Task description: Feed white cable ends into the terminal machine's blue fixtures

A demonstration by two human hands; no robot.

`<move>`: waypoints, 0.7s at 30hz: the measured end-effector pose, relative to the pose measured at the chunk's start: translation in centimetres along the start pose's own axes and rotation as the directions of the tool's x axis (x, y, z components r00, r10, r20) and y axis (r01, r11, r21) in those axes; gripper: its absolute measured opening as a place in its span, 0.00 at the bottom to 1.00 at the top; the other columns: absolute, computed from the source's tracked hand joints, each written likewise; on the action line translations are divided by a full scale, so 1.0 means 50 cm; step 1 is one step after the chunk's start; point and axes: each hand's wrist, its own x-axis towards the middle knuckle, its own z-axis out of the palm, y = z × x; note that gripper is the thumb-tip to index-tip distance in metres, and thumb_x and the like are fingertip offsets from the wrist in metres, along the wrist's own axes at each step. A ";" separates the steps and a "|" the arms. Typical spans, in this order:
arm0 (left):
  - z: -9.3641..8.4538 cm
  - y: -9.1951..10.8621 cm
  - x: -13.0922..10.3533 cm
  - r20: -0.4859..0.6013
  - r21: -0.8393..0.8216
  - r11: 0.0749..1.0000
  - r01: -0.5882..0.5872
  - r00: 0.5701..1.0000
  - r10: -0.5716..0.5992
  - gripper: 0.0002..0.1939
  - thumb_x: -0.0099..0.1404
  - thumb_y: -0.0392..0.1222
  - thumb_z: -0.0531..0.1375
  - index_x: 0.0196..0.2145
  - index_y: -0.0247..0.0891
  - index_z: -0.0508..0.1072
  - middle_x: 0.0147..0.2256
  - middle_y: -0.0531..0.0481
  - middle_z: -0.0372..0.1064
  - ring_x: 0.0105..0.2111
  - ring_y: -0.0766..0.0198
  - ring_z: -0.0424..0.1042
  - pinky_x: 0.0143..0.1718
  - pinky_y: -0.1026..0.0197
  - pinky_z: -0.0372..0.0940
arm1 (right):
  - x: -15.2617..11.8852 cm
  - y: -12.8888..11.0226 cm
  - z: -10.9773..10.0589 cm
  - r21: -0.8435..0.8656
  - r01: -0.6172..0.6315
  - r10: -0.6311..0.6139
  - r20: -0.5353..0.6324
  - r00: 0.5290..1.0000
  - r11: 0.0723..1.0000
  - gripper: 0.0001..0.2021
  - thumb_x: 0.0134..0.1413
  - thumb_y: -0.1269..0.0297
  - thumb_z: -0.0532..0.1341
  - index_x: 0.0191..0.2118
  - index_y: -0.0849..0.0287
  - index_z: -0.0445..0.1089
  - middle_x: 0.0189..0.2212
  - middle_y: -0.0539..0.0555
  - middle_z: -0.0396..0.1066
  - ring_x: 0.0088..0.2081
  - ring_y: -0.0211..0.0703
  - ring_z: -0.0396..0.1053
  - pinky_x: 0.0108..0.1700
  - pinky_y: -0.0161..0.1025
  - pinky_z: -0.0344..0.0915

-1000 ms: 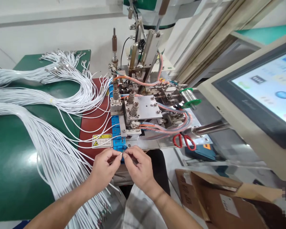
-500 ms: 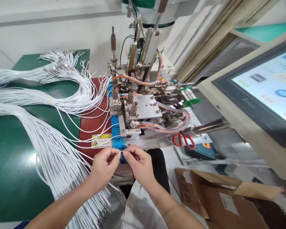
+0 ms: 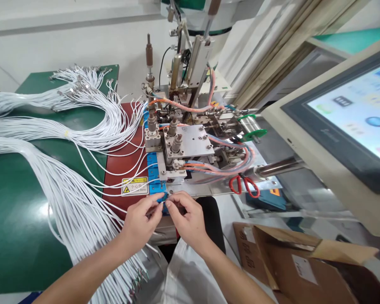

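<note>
At the near end of the machine's blue clamp row (image 3: 152,174), my left hand (image 3: 142,221) pinches the end of a thin white cable between thumb and forefinger. My right hand (image 3: 188,217) meets it from the right, fingertips closed on the fine wires at that cable end; the wires are too small to make out well. Several white cables run into the blue clamps just beyond my hands. To the left, a thick bundle of white cables (image 3: 63,190) hangs over the table edge, its loose ends below my left forearm.
A machine (image 3: 190,141) with hoses stands ahead, a solder wire spool (image 3: 252,127) at its right. Red-handled scissors (image 3: 244,185) lie on its near edge. A tilted screen (image 3: 351,109) juts in at right, above a cardboard box (image 3: 307,270). More cables cover the green table (image 3: 15,202).
My hands stay together at the cable end, with fingertips shifted slightly right and the left fingers a little more extended. The hanging cable ends have stirred slightly.
</note>
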 end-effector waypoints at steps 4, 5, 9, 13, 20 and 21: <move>0.003 -0.011 0.006 -0.012 0.037 0.999 0.022 1.000 -0.022 0.14 0.61 0.40 0.55 0.45 0.37 0.69 0.30 0.51 0.73 0.28 0.68 0.72 0.33 0.66 0.67 | -0.002 0.013 -0.004 -0.047 0.057 -0.057 0.000 0.998 0.997 0.07 0.51 0.69 0.55 0.24 0.59 0.65 0.24 0.52 0.66 0.29 0.40 0.64 0.33 0.36 0.62; 0.000 -0.011 0.011 0.008 0.059 0.998 0.020 1.000 -0.021 0.15 0.61 0.41 0.56 0.46 0.38 0.69 0.30 0.52 0.73 0.28 0.68 0.71 0.33 0.66 0.67 | -0.001 0.018 -0.005 -0.058 0.061 -0.061 0.003 0.998 0.996 0.07 0.51 0.68 0.55 0.24 0.58 0.65 0.24 0.52 0.66 0.29 0.40 0.64 0.33 0.36 0.61; -0.025 -0.006 0.031 0.105 0.225 0.973 -0.055 0.994 0.031 0.13 0.62 0.39 0.54 0.46 0.41 0.68 0.32 0.52 0.72 0.33 0.65 0.71 0.38 0.62 0.66 | 0.007 0.046 -0.011 -0.116 0.023 -0.022 0.010 1.000 0.993 0.07 0.52 0.67 0.54 0.26 0.58 0.64 0.24 0.51 0.65 0.28 0.40 0.64 0.31 0.36 0.60; -0.039 -0.007 0.039 0.138 0.350 0.926 -0.138 0.986 0.094 0.11 0.64 0.36 0.50 0.38 0.40 0.71 0.36 0.49 0.69 0.37 0.63 0.69 0.41 0.59 0.64 | 0.012 0.067 -0.009 -0.190 0.036 -0.026 0.057 0.998 0.981 0.08 0.53 0.66 0.52 0.26 0.58 0.64 0.25 0.52 0.66 0.29 0.41 0.64 0.32 0.36 0.60; -0.036 -0.015 0.037 0.133 0.382 0.918 -0.109 0.989 0.063 0.08 0.64 0.34 0.51 0.35 0.39 0.70 0.33 0.50 0.68 0.34 0.63 0.69 0.38 0.60 0.64 | 0.010 0.064 -0.007 -0.256 0.024 -0.001 0.090 0.996 0.966 0.08 0.53 0.66 0.52 0.26 0.58 0.64 0.25 0.53 0.66 0.30 0.42 0.64 0.33 0.37 0.60; -0.036 -0.013 0.038 0.131 0.393 0.915 -0.096 0.990 0.047 0.07 0.63 0.34 0.52 0.34 0.38 0.70 0.33 0.50 0.68 0.34 0.63 0.68 0.38 0.60 0.63 | 0.011 0.064 -0.008 -0.246 0.001 0.024 0.097 0.995 0.969 0.08 0.53 0.66 0.52 0.26 0.58 0.64 0.25 0.52 0.66 0.30 0.41 0.64 0.32 0.36 0.60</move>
